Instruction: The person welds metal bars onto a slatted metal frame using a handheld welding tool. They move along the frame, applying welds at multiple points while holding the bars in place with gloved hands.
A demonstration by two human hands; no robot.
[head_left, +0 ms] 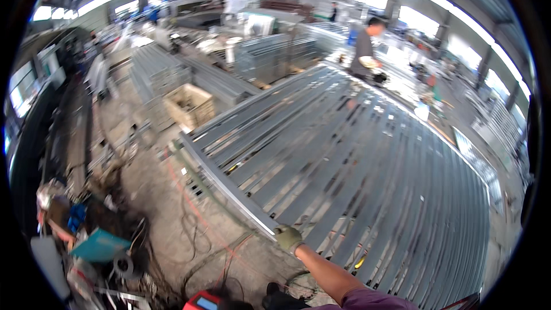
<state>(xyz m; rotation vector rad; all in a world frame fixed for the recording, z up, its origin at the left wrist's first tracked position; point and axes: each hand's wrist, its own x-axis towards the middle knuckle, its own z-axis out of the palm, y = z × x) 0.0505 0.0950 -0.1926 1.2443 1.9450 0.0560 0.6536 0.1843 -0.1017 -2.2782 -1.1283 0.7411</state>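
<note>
My right hand [288, 237], in an olive-green work glove, is closed around the near end of a long pale metal rail [229, 186]. My bare forearm and purple sleeve reach it from the lower right. This rail runs along the left ends of many parallel grey metal slats [321, 195], which together form a wide, low panel. Gaps between the slats show the floor and cables underneath. The glove hides the rail's tip, and the fingers' undersides are out of sight. My left hand is not in the picture.
A red machine with a small screen [202, 301] sits by my feet. Cables [198, 227] trail over the concrete floor. A wooden crate [189, 107] and stacked metal profiles [152, 69] stand beyond. A co-worker [364, 51] is at the panel's far side. Clutter surrounds a teal box [100, 245].
</note>
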